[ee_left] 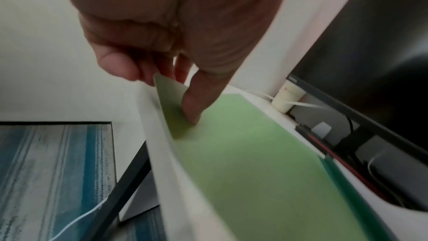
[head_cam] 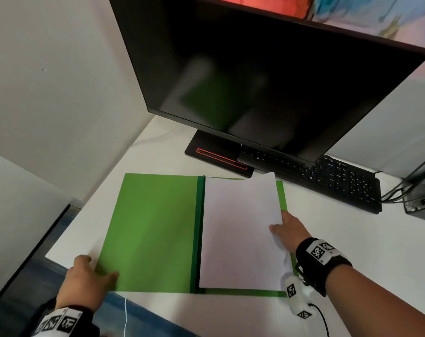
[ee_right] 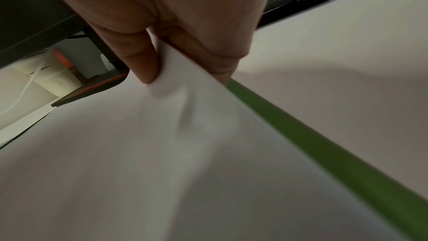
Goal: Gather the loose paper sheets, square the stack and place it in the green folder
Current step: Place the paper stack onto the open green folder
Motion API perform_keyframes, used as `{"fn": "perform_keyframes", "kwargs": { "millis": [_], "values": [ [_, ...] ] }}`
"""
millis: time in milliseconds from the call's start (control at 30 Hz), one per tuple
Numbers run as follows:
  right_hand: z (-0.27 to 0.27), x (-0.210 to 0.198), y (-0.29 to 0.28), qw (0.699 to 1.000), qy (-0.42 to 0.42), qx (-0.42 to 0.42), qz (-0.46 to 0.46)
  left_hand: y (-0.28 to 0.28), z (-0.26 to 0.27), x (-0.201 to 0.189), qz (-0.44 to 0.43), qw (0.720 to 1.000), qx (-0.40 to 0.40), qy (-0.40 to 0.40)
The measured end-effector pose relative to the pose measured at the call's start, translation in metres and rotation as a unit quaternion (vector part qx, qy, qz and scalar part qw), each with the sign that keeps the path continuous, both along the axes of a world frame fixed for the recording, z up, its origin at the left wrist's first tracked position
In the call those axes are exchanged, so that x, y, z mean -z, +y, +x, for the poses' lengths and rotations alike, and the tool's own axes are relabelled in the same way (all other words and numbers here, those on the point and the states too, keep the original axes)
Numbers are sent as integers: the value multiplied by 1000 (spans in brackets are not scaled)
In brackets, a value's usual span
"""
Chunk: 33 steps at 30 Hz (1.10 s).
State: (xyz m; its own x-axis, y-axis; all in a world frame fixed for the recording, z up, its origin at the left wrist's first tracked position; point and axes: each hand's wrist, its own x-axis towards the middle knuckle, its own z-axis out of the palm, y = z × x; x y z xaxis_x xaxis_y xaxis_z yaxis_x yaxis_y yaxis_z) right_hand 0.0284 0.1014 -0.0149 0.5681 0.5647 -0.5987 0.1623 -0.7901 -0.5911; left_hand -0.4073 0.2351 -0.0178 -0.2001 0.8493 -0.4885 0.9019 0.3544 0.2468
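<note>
The green folder (head_cam: 150, 229) lies open on the white desk, its dark green spine (head_cam: 198, 229) running down the middle. A stack of white paper sheets (head_cam: 238, 229) rests on the folder's right half, its right edge lifted. My right hand (head_cam: 288, 231) pinches that right edge, thumb on top (ee_right: 143, 65), fingers under the sheets. My left hand (head_cam: 85, 278) pinches the near left corner of the folder's left flap (ee_left: 171, 98), thumb on top, and the corner is raised off the desk.
A large dark monitor (head_cam: 267, 81) stands behind the folder on a black base (head_cam: 218, 158). A black keyboard (head_cam: 328, 178) lies to the right of it, with cables (head_cam: 396, 193) at the far right. The desk's left edge (head_cam: 68, 227) drops to the floor.
</note>
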Motion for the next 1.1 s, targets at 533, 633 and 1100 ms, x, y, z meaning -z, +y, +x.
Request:
{"fn": "perform_keyframes", "kwargs": {
  "millis": [533, 633, 1100],
  "values": [
    [-1, -10, -14, 998, -62, 18, 9, -3, 41, -111, -93, 802, 35, -588],
    [9, -14, -37, 994, -59, 72, 59, -16, 89, -92, -177, 801, 110, -561],
    [-17, -19, -93, 964, 198, 163, 64, -50, 155, 1, -24, 961, 222, -162]
  ]
}}
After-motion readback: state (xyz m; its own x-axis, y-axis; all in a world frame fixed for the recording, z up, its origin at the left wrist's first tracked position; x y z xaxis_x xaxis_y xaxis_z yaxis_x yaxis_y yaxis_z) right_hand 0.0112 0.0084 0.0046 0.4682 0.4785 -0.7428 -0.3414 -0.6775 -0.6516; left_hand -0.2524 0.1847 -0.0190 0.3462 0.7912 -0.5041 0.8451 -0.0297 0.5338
